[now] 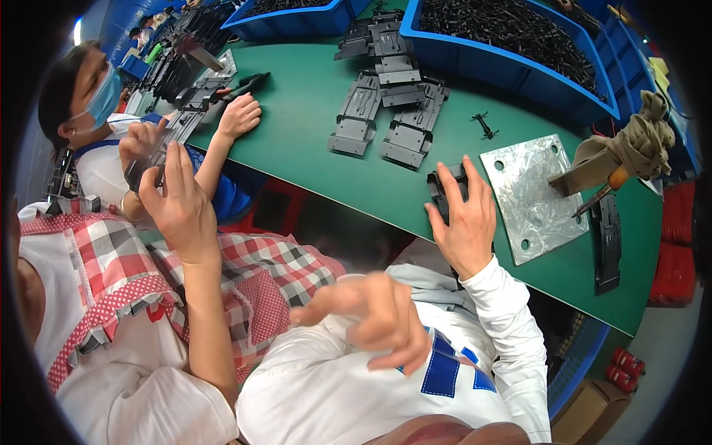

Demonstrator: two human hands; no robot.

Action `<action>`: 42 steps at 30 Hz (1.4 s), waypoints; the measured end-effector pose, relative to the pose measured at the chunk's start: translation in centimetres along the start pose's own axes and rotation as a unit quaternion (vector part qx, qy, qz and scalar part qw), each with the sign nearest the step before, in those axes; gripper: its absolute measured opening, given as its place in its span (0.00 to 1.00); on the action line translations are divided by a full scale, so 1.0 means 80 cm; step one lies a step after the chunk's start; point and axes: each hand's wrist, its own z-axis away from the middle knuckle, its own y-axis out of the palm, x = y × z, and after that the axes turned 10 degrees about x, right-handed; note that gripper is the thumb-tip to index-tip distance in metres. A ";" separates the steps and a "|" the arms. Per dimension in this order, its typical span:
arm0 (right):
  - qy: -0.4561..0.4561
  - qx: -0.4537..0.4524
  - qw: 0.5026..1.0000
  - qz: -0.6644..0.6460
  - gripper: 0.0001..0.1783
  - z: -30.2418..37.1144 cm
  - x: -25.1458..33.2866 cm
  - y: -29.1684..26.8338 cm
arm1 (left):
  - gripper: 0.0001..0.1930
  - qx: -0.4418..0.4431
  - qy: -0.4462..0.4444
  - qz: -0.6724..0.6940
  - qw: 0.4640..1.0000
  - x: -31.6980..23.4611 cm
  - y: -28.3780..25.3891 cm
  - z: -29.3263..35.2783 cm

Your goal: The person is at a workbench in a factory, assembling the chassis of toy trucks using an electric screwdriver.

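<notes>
At far left a neighbour's hand (182,215) is raised beside a dark part (158,152). Farther right, green surface (297,126) gives room up to a cluster of black parts (356,115). The person's left hand (363,315), blurred, is over the lap, off the front edge, fingers loosely bent and apart. The right hand (467,222) is near that edge, fingers spread over a small black part (436,194); whether they grip it cannot be told. A blue bin (504,78) lines the back. Just right sits a metal plate (519,215), then a long black piece (608,248) near the curved right edge. Below, red cans (623,369) bear marks too small to read.
</notes>
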 end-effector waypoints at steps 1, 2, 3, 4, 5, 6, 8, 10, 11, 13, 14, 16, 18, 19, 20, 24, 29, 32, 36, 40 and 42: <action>-0.003 0.000 1.000 0.004 0.38 0.000 0.001 -0.005 | 0.32 -0.002 0.003 -0.003 1.000 0.000 0.000 0.001; 0.006 0.001 1.000 0.001 0.41 0.000 0.002 -0.010 | 0.26 -0.106 0.034 -0.083 0.990 -0.006 0.000 0.002; 0.020 0.000 1.000 -0.002 0.44 0.001 0.001 -0.012 | 0.21 -0.208 0.063 -0.157 0.963 -0.017 -0.003 0.004; 0.024 0.014 1.000 0.008 0.48 0.005 -0.001 -0.011 | 0.14 -0.322 -0.017 -0.292 0.900 -0.030 -0.006 0.007; 0.027 0.014 1.000 -0.004 0.48 0.006 -0.002 -0.010 | 0.11 -0.406 -0.104 -0.450 0.789 -0.040 -0.014 0.014; 0.033 0.017 0.999 -0.013 0.49 0.007 -0.003 -0.009 | 0.08 -0.463 -0.205 -0.627 0.592 -0.040 -0.025 0.014; 0.018 0.006 0.999 -0.033 0.49 0.005 -0.006 -0.004 | 0.06 -0.343 -0.254 -0.847 0.315 -0.048 -0.056 0.025; 0.011 -0.003 0.999 -0.029 0.49 0.002 -0.006 -0.001 | 0.06 -0.393 -0.228 -0.815 0.360 -0.046 -0.080 0.040; 0.009 0.000 1.000 -0.030 0.49 0.002 -0.006 0.000 | 0.06 -0.393 -0.222 -0.820 0.352 -0.044 -0.086 0.046; 0.028 0.004 0.998 -0.050 0.50 0.003 -0.008 0.000 | 0.06 -0.375 -0.222 -0.837 0.330 -0.039 -0.094 0.047; 0.028 0.006 0.998 -0.049 0.50 0.003 -0.007 -0.001 | 0.06 -0.355 -0.223 -0.854 0.309 -0.037 -0.097 0.047; 0.030 -0.017 0.997 -0.071 0.50 0.001 -0.007 0.000 | 0.06 -0.360 -0.227 -0.844 0.328 -0.031 -0.102 0.045; 0.022 -0.022 0.998 -0.061 0.50 0.003 -0.010 0.004 | 0.04 -0.341 -0.245 -0.850 0.318 -0.027 -0.107 0.046; 0.014 -0.027 0.998 -0.052 0.50 0.003 -0.011 0.005 | 0.04 -0.342 -0.244 -0.850 0.318 -0.026 -0.109 0.048; 0.013 -0.027 0.998 -0.052 0.50 0.003 -0.012 0.005 | 0.04 -0.343 -0.248 -0.849 0.316 -0.026 -0.111 0.048; 0.015 -0.028 0.998 -0.050 0.50 0.003 -0.013 0.006 | 0.03 -0.339 -0.256 -0.846 0.323 -0.028 -0.116 0.049; 0.011 -0.042 0.997 -0.058 0.50 0.006 -0.016 0.008 | 0.05 -0.326 -0.249 -0.844 0.345 -0.030 -0.125 0.027; 0.000 -0.054 0.997 -0.063 0.50 0.008 -0.018 0.011 | 0.06 -0.298 -0.266 -0.852 0.340 -0.028 -0.131 0.021; -0.007 -0.056 0.996 -0.068 0.50 0.008 -0.017 0.010 | 0.08 -0.278 -0.303 -0.849 0.331 -0.025 -0.137 0.025; 0.002 -0.058 0.996 -0.067 0.50 0.008 -0.018 0.008 | 0.09 -0.280 -0.294 -0.851 0.334 -0.027 -0.133 0.020; 0.004 -0.057 0.996 -0.066 0.50 0.008 -0.017 0.007 | 0.09 -0.285 -0.295 -0.849 0.334 -0.028 -0.134 0.020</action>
